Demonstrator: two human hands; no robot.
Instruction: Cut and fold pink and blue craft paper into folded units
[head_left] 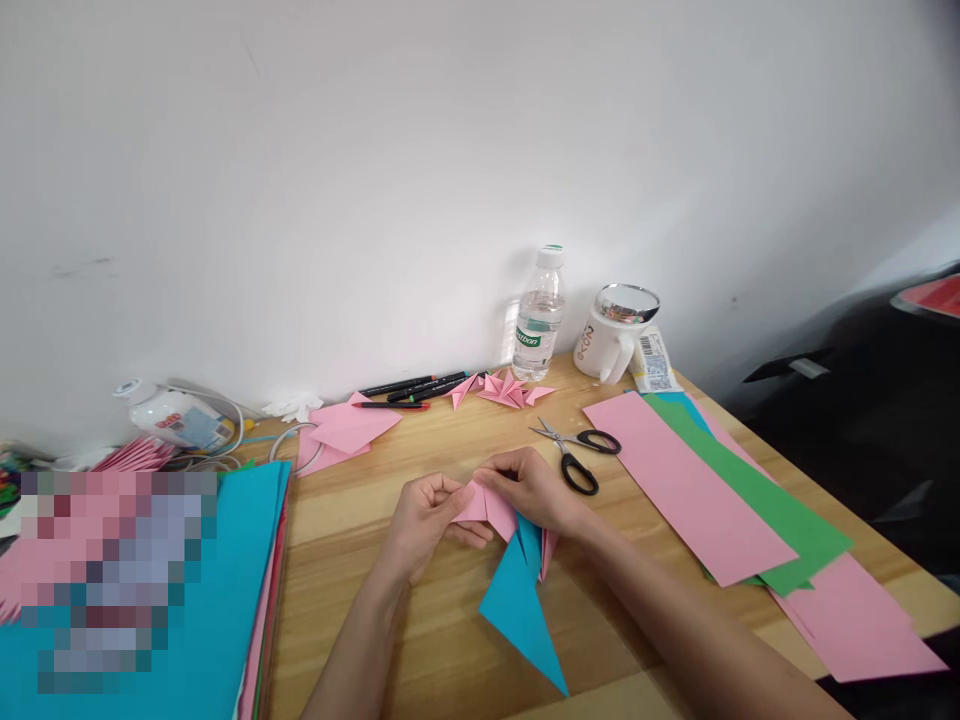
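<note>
Pink folded paper (490, 510) is pinched between my two hands above the wooden table. My left hand (429, 520) grips its left corner with thumb and forefinger, the other fingers curling underneath. On its upper part my right hand (529, 488) closes with the thumb pressed near the top fold. Below my right hand, a blue folded paper (519, 610) with a long pointed end hangs or lies beside the pink one; whether they are joined is unclear. A second pink edge (549, 553) shows behind the blue paper.
Black-handled scissors (579, 455) lie right of my hands. Pink strips (690, 485) and a green strip (795, 530) are at the right. Behind stand a water bottle (538, 320) and a white mug (606, 345). Pink folded pieces (506, 389), pens (397, 386) and a blue sheet stack (240, 560) are around.
</note>
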